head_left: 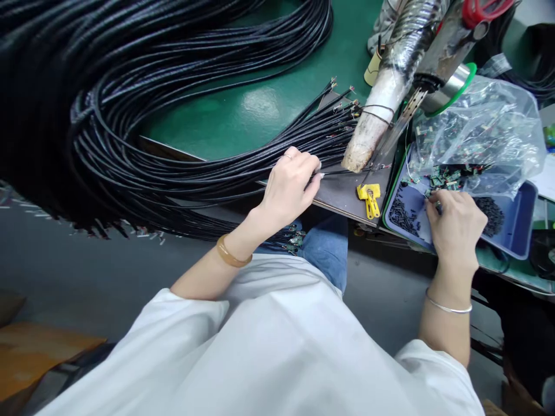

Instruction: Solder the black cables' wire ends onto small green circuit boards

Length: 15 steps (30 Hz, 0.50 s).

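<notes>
My left hand (291,186) pinches a thin black cable (336,173) between thumb and fingers, close to its stripped end. Many more black cables (208,176) run beneath and beyond that hand in a thick bundle, their bare coloured wire ends fanned out. Over a blue tray (522,222), my right hand (457,225) has its fingertips closed together beside small green circuit boards (448,176). What those fingertips hold, if anything, is too small to make out. Small black tubular pieces (403,214) lie in the tray left of this hand.
A soldering iron (410,110) in a stand points down beside a white-ended foil duct (368,133). Below them lies a yellow tool (370,199) near the table edge. A clear plastic bag (498,133) of boards rests over the tray, with a solder spool (451,89) behind.
</notes>
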Available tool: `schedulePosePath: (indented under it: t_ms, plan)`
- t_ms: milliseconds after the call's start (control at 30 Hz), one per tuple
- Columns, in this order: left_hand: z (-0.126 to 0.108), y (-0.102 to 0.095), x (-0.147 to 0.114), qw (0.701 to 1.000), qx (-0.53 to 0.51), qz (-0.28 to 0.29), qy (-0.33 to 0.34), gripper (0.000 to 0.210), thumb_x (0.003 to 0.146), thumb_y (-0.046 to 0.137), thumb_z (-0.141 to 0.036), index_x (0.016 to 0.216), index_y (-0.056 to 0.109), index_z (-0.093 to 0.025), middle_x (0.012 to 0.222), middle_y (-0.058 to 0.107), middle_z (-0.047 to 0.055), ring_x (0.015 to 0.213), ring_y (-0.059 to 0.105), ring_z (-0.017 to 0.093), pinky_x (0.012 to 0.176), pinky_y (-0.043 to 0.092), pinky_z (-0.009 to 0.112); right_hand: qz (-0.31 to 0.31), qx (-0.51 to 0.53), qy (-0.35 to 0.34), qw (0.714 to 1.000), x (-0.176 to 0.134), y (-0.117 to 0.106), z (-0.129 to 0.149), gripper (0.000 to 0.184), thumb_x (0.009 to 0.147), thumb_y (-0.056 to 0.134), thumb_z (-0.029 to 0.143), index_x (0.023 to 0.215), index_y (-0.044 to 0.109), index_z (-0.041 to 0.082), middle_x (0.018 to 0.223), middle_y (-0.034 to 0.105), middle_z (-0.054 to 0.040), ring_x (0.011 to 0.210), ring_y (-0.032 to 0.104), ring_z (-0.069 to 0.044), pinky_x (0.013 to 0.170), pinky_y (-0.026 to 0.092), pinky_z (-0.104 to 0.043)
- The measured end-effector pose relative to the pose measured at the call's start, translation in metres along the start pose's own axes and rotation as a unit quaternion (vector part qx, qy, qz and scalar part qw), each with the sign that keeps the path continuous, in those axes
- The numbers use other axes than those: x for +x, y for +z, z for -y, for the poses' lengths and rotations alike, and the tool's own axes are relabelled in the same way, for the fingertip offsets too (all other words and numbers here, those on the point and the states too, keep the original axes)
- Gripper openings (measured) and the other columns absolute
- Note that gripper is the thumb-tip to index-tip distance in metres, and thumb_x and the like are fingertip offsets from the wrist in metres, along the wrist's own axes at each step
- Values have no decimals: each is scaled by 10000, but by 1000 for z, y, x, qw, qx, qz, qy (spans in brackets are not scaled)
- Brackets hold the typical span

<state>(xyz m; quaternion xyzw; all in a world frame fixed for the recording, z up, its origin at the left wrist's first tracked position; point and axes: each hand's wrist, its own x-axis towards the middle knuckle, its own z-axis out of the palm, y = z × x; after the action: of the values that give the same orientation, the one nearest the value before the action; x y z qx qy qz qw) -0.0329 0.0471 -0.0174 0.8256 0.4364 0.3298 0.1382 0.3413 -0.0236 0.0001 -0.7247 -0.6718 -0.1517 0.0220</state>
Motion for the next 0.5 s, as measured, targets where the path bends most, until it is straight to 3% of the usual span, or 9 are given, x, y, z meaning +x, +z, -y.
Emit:
schedulePosePath:
  t_ms: [100, 167, 200, 267, 333, 367, 433, 500]
  plan:
    - [-14, -15, -3, 997, -67, 26, -26, 95, 901, 568, -220, 881, 638, -159, 749, 609, 52, 797, 531, 219, 756, 412, 326, 38, 2, -6, 999, 8, -5, 3, 204, 827, 667, 329, 680, 582, 215, 699, 578, -14, 582, 413, -101, 516, 200, -281]
    - [-28, -29, -8, 980, -155, 125, -16, 85, 865, 641, -249, 892, 662, -171, 675, 574, 2, 695, 519, 171, 677, 383, 276, 55, 14, -18, 998, 12, -11, 5, 155, 827, 659, 304, 720, 604, 207, 752, 573, 3, 535, 325, -67, 515, 179, -284]
    - [-36, -34, -12, 956, -211, 202, 12, 89, 845, 680, -265, 878, 681, -183, 637, 554, -24, 631, 502, 141, 640, 364, 255, 62, 21, -20, 998, 14, -14, 6, 139, 820, 658, 293, 727, 610, 202, 763, 567, 11, 516, 277, -55, 517, 166, -290]
    - [-54, -35, -22, 875, -335, 337, 94, 85, 827, 726, -265, 889, 721, -207, 616, 560, -50, 562, 489, 98, 594, 353, 224, 71, 29, -7, 997, 19, -15, 8, 142, 796, 663, 281, 705, 600, 193, 733, 537, 27, 498, 198, -42, 525, 144, -305]
    - [-70, -25, -34, 785, -425, 419, 165, 117, 809, 744, -224, 926, 745, -215, 640, 611, -45, 561, 523, 91, 579, 380, 205, 76, 23, 12, 997, 25, -15, 9, 187, 761, 685, 290, 657, 563, 194, 664, 483, 46, 491, 173, -38, 522, 135, -304]
    - [-76, -16, -40, 761, -448, 437, 172, 136, 820, 739, -228, 953, 753, -209, 648, 636, -35, 561, 538, 98, 573, 393, 206, 76, 16, 20, 997, 28, -14, 9, 212, 741, 701, 294, 639, 542, 198, 636, 464, 51, 487, 184, -39, 515, 137, -297]
    - [-83, 4, -50, 767, -466, 419, 140, 156, 873, 685, -250, 990, 767, -188, 665, 681, -8, 575, 582, 113, 585, 430, 210, 62, 1, 37, 997, 30, -14, 6, 262, 708, 724, 297, 606, 499, 209, 589, 456, 47, 472, 244, -47, 490, 147, -279]
    - [-80, 20, -58, 837, -439, 319, 74, 226, 930, 606, -245, 1074, 769, -183, 843, 761, 55, 718, 669, 145, 695, 486, 230, 17, -5, 48, 999, 24, -17, 4, 266, 690, 735, 280, 599, 493, 217, 578, 514, 20, 477, 379, -72, 471, 181, -267]
